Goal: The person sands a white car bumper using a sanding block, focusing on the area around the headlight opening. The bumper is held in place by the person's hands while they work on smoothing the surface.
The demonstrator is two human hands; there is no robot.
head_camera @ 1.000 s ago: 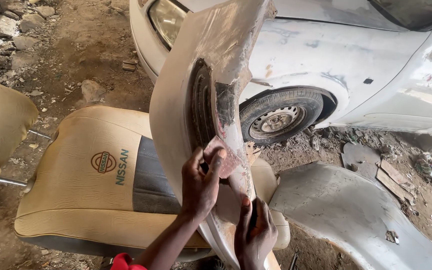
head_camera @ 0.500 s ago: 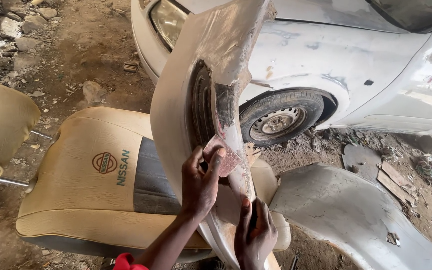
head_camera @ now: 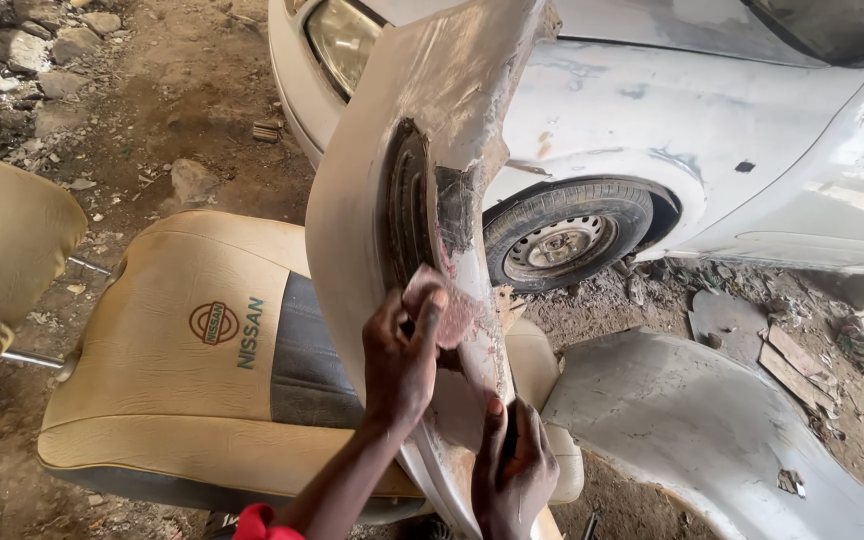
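The body panel [head_camera: 422,150] stands on edge in front of the person, leaning against a tan and grey car seat [head_camera: 202,350] that lies on the dirt ground [head_camera: 152,110]. It is a curved sheet part, off-white with a dull sanded coat, and it has a dark oval recess about midway up with rough, chipped filler along the edge beside it.

The left hand [head_camera: 402,360] presses a small, worn pinkish sheet of sandpaper [head_camera: 447,305] against the panel's edge just below the recess, fingers folded over the sheet. The right hand [head_camera: 512,465] is closed around the panel's lower edge, thumb up, steadying it.

Judgement on handling: the panel is likely light for its bulk but awkward and springy, stiff along its folds and flexible across its flat. Edges look thin and possibly sharp; the lower rim, where the right hand sits, is the sound place to hold. The dusty coat may be slippery. The sandpaper is limp and needs finger pressure.

A second loose grey panel [head_camera: 702,430] lies on the ground to the right. A white car [head_camera: 672,110] stands behind, its front wheel [head_camera: 562,240] visible.
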